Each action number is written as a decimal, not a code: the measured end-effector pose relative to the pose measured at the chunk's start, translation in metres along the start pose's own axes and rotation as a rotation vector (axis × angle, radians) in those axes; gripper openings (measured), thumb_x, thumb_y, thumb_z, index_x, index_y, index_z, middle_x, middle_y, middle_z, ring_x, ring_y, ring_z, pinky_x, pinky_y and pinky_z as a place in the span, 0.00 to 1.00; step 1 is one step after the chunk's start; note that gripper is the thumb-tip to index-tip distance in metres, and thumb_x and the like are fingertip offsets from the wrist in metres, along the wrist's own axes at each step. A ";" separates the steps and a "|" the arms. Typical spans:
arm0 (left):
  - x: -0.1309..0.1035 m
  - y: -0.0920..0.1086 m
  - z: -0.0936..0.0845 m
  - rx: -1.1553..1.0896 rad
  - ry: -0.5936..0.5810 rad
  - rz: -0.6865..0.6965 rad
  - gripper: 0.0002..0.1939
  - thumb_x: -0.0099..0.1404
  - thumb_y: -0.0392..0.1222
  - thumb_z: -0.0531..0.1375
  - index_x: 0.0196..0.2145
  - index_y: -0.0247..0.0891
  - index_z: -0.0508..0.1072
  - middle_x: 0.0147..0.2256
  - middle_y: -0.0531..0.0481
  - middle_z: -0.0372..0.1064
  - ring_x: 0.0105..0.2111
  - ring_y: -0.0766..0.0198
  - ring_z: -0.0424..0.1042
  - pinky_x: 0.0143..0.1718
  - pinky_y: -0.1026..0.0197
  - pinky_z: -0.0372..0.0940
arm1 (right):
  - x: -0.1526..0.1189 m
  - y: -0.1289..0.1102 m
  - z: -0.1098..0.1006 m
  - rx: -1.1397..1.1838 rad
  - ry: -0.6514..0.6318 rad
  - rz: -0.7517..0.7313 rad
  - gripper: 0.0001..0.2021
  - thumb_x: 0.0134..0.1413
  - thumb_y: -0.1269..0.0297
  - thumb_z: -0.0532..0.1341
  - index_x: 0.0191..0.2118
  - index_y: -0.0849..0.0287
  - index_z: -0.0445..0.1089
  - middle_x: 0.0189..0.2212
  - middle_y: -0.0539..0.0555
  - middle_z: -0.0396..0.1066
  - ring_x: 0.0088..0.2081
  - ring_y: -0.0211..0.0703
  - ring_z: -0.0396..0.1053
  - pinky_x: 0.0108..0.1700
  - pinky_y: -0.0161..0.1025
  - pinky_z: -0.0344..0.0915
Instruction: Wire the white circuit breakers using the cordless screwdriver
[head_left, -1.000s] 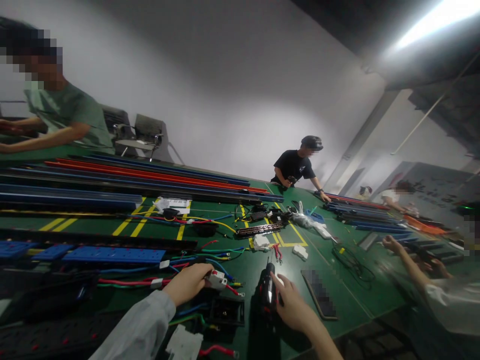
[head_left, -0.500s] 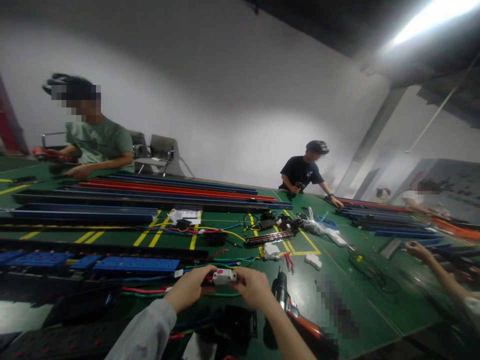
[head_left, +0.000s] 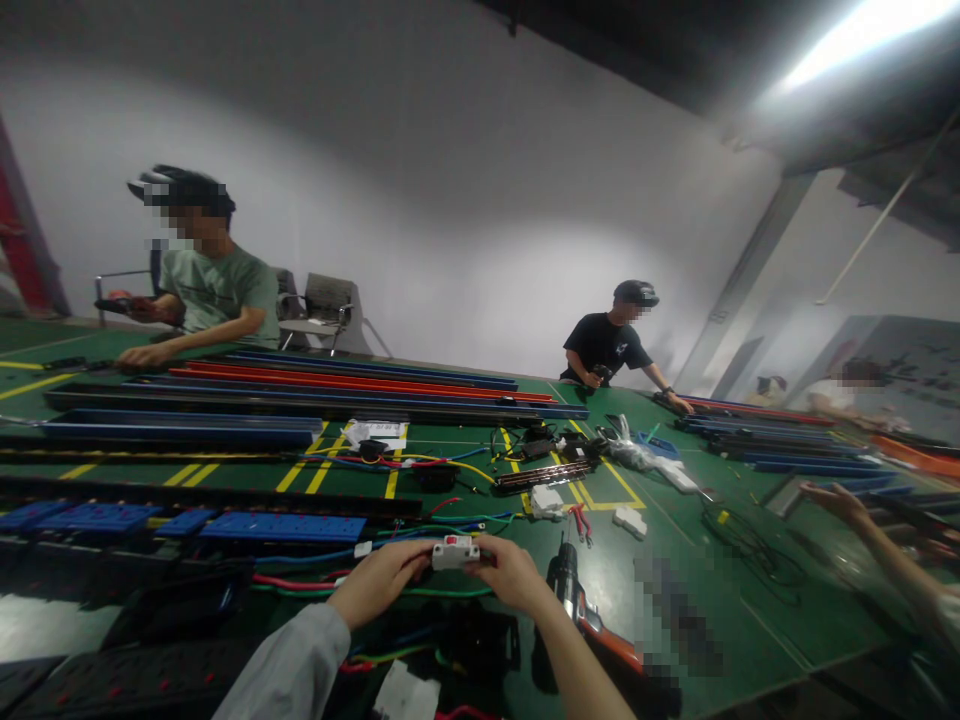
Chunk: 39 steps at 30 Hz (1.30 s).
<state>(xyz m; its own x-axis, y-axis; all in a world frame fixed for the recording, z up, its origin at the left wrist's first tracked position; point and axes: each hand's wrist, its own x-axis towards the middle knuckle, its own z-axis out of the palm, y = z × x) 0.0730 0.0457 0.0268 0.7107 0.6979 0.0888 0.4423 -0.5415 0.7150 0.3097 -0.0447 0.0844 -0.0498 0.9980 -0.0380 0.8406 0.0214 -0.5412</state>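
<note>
Nearest, a white block [head_left: 407, 692] is left lying loose. The drill [head_left: 600, 632] is laid on the table [head_left: 757, 620], gripped by neither hand. Above the table, the breaker [head_left: 455, 553] is pinched at its ends by the left hand [head_left: 384, 580] and the right hand [head_left: 514, 577]; whether it is wired cannot be told. Beyond, red leads [head_left: 580, 525] are left with free ends, while blue sockets [head_left: 285, 527] are already set in a row.

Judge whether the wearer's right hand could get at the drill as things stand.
Probably yes: the drill lies on the table close by the right hand, with nothing apparent between them. But that hand holds the white switch.
</note>
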 end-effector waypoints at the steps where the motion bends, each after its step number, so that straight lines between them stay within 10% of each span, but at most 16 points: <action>1: 0.000 0.000 0.000 0.018 0.016 0.010 0.20 0.69 0.46 0.50 0.57 0.50 0.69 0.50 0.53 0.74 0.47 0.60 0.71 0.50 0.62 0.63 | -0.001 0.002 0.003 0.005 0.019 -0.001 0.15 0.54 0.60 0.61 0.49 0.44 0.73 0.44 0.44 0.76 0.46 0.45 0.71 0.46 0.35 0.61; 19: 0.000 0.027 -0.001 0.118 0.134 -0.104 0.13 0.65 0.49 0.58 0.46 0.51 0.74 0.41 0.55 0.77 0.42 0.60 0.74 0.44 0.64 0.61 | -0.008 0.010 0.008 -0.013 0.071 -0.134 0.15 0.58 0.60 0.58 0.51 0.43 0.71 0.48 0.46 0.75 0.49 0.45 0.71 0.44 0.34 0.61; 39: -0.001 0.010 0.004 0.126 0.088 0.008 0.17 0.66 0.50 0.56 0.51 0.54 0.74 0.44 0.55 0.77 0.45 0.59 0.74 0.50 0.61 0.63 | -0.021 0.008 -0.007 -0.049 -0.049 -0.193 0.23 0.62 0.67 0.50 0.60 0.45 0.65 0.49 0.52 0.76 0.49 0.46 0.73 0.47 0.35 0.63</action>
<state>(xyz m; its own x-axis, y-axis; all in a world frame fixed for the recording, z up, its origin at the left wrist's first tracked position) 0.0795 0.0377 0.0313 0.6665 0.7285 0.1582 0.5058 -0.5978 0.6219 0.3212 -0.0649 0.0873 -0.2382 0.9710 0.0208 0.8380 0.2163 -0.5009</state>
